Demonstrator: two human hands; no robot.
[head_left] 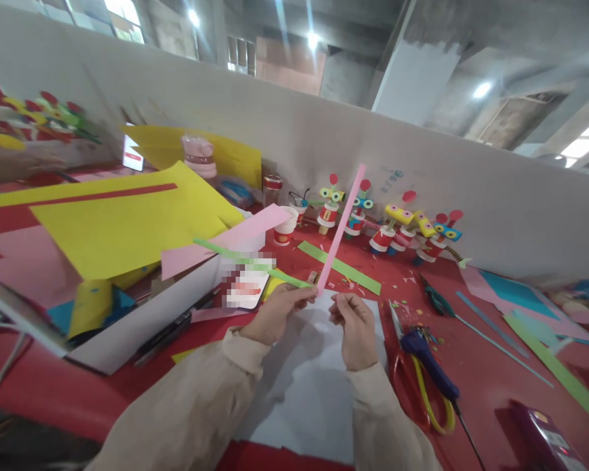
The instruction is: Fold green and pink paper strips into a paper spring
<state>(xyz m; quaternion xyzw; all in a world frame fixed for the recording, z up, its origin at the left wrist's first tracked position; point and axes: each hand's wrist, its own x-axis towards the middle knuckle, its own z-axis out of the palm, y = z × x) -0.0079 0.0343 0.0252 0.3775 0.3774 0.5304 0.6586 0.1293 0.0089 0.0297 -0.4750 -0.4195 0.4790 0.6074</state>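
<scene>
My left hand (279, 311) is closed in a pinch on two narrow paper strips where their ends meet. From that pinch a pink paper strip (341, 227) stands up, leaning right, while a green paper strip (214, 246) runs off to the left. My right hand (358, 328) is just to the right, thumb and fingers pressed together; what they hold, if anything, I cannot make out. Both hands are above a pale sheet of paper (314, 392). Behind them a wider green strip (341, 267) lies flat on the red table.
Scissors (429, 376) and a purple device (544, 428) lie on the right. Several paper-cup figures (328, 212) line the back wall. A white paper cup (285, 227), a phone (248, 288) and a box (142, 311) with coloured paper (127, 222) are left of centre.
</scene>
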